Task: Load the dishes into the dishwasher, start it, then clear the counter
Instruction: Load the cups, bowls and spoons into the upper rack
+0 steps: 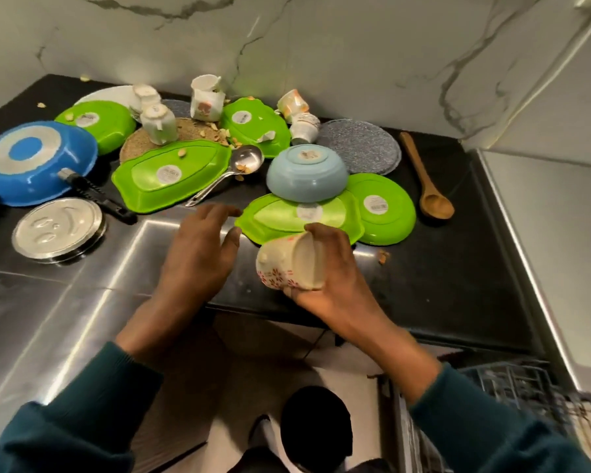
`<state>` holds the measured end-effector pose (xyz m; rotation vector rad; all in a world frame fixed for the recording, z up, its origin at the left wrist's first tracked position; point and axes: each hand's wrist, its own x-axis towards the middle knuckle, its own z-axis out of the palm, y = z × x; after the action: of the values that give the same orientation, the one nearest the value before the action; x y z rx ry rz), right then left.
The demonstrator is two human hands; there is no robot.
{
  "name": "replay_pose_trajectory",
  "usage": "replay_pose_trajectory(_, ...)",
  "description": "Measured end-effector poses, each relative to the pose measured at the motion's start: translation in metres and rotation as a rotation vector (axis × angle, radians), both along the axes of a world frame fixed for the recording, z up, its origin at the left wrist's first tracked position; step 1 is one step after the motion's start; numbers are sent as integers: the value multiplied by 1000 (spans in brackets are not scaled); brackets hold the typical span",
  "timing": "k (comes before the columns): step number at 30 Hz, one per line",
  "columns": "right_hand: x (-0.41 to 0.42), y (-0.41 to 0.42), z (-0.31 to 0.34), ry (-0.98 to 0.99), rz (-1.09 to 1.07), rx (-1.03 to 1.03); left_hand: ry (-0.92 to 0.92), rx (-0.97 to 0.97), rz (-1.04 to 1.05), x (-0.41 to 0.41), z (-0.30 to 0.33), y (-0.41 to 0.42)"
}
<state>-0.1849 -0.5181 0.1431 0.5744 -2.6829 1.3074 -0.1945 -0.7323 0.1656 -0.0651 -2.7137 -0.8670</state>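
A cream cup with red flowers (pixel 287 264) is gripped sideways by the right hand (pixel 325 268) above the black counter (pixel 440 268). The left hand (pixel 198 254) is held open. The cup could be dropped if the grip slips.

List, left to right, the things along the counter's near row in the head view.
Round steel lid → open left hand → floral ceramic mug gripped by right hand → round green plastic plate → wooden spoon.
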Motion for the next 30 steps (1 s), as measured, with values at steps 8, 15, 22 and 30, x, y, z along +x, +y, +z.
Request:
replay_pose_trajectory(8,81,159,13,-131,-200,34,-86,29,-373,24,-10,145)
replay_pose_trajectory(15,203,272,-2,-298,-420,25,-194,38,-799,83,-24,285)
replay_pose_trajectory(22,304,346,-30,-445,-725,-65,-311,-100,-1128,147,-85,404)
replay_pose_trajectory(30,342,408,-87,-533,-976,-135,-321,-309,-1251,172,-171,497)
